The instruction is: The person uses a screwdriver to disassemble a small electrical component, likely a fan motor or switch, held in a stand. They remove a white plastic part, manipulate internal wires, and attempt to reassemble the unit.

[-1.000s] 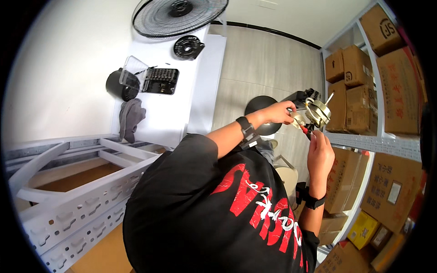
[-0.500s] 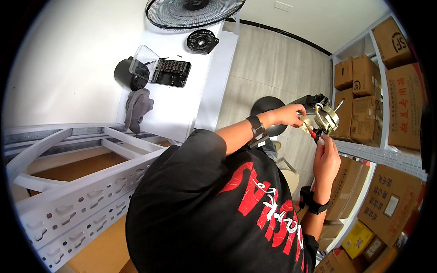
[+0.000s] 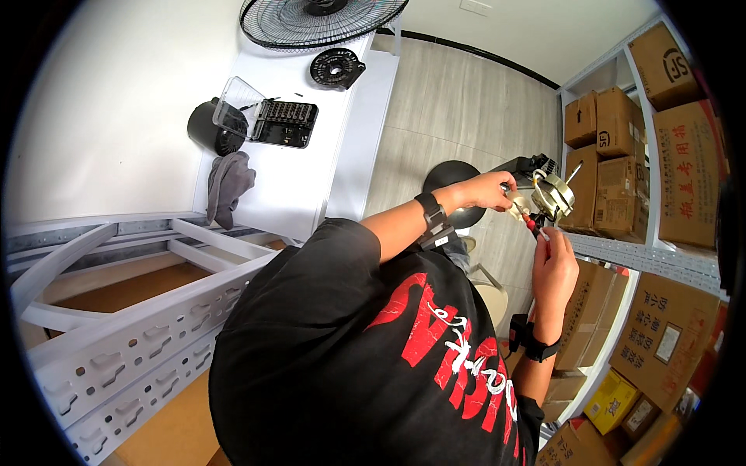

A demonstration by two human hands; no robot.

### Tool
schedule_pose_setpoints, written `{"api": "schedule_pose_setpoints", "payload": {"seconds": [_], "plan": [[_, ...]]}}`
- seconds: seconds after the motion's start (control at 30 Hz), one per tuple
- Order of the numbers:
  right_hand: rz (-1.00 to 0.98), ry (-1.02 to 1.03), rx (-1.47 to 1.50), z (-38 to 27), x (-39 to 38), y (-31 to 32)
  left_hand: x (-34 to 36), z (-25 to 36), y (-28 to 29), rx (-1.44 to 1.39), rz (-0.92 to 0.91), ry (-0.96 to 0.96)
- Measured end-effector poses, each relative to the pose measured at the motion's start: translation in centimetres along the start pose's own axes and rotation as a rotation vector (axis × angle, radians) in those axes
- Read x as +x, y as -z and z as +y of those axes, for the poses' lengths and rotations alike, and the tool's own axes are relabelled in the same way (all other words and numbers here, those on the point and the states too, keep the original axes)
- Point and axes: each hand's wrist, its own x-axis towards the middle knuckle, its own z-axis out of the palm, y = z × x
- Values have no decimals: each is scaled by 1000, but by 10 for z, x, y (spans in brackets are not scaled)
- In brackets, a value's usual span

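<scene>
Out in front of me on the right is a fan motor (image 3: 553, 196), a metal body with a thin shaft, on a black fan stand. A cream-coloured part (image 3: 519, 206) sits at its near left side. My left hand (image 3: 488, 193) curls against that part, thumb and fingers closed on the motor's edge. My right hand (image 3: 555, 268), just below the motor, pinches a slim red-and-dark tool, seemingly a screwdriver (image 3: 531, 223). Its upper end points toward the cream part; the tip is too small to make out.
The stand's round black base (image 3: 453, 194) rests on the floor. On the white table (image 3: 299, 182) lie a fan grille (image 3: 322, 27), a black round cover (image 3: 336, 68), a bit set (image 3: 286, 123), a black housing (image 3: 214, 128) and a grey cloth (image 3: 229, 186). Shelves with cardboard boxes (image 3: 618, 190) stand right.
The whole view has shifted slightly. Both hands stay at the motor, with the red-and-dark tool still in my right hand; the left fingers have moved a little on the part.
</scene>
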Motion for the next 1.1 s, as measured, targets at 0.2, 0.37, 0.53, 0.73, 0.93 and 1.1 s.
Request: {"api": "schedule_pose_setpoints", "payload": {"seconds": [0.2, 0.37, 0.53, 0.73, 0.93, 1.1], "plan": [[-4, -38, 36, -8, 1, 1, 0, 1, -1, -16, -1, 3], [-46, 87, 53, -2, -2, -1, -1, 1, -3, -47, 34, -28], [-24, 4, 44, 1, -4, 0, -2, 2, -2, -36, 14, -1], [21, -19, 61, -6, 0, -1, -1, 3, -2, -49, 15, 7], [-3, 90, 97, -6, 1, -1, -2, 5, 0, -36, 23, 24], [6, -56, 9, -1, 2, -2, 3, -2, 2, -30, 33, 6]]}}
